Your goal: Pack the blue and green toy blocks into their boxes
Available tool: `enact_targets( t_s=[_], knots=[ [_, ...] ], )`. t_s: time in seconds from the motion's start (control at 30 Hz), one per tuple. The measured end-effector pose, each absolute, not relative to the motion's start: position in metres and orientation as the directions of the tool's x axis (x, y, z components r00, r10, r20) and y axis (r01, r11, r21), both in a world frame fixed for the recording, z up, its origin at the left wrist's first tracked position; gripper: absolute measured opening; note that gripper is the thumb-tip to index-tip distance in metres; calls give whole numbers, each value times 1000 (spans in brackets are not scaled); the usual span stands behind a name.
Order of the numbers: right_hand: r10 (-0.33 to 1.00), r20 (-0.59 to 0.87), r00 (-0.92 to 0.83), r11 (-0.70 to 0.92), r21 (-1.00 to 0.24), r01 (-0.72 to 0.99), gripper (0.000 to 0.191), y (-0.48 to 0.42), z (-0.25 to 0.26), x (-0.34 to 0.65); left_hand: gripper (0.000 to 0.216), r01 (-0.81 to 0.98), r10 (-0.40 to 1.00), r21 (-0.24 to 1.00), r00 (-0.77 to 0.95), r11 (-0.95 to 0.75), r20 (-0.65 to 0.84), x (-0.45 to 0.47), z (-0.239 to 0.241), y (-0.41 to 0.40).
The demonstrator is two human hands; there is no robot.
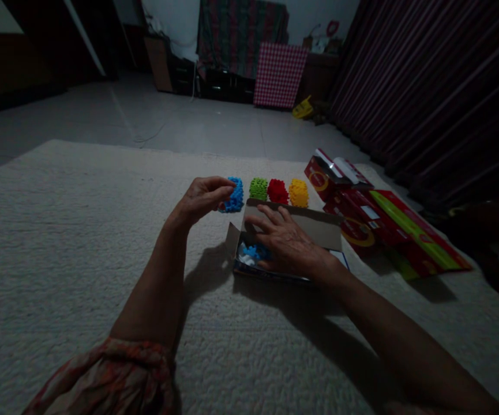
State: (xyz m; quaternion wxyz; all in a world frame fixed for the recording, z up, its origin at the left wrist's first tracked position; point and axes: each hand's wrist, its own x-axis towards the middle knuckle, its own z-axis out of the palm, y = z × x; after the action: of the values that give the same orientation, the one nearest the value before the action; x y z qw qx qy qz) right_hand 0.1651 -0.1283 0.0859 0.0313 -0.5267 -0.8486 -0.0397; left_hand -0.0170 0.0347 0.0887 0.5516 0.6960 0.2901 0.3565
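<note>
Blue plastic stack [233, 196], pinched at its side by the left hand [201, 199], looks light and stiff (pieces may snap apart); the right hand [286, 245] lies spread in the box [318, 227], over loose pieces [253, 252].

Left of the open box [318, 227] and on its near side the rug [59, 230] lies bare for my fingers [271, 217]. Beyond it coloured blocks [278, 191] bar the way; right of it red cartons [361, 207] crowd close, perhaps touching.
</note>
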Motion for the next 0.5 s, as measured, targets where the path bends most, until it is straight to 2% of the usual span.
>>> enact_targets(
  t_s=[0.1,0.27,0.5],
  knots=[
    [889,79,-450,447,53,893,50,-129,86,163,15,4,802,976,570,-219,177,-17,89,35],
    [887,53,-459,454,90,887,41,-127,80,164,17,15,802,971,567,-237,187,-16,87,35],
    [892,60,-448,442,82,893,41,-129,84,172,14,-18,811,972,547,-235,206,-15,83,37]
  ],
)
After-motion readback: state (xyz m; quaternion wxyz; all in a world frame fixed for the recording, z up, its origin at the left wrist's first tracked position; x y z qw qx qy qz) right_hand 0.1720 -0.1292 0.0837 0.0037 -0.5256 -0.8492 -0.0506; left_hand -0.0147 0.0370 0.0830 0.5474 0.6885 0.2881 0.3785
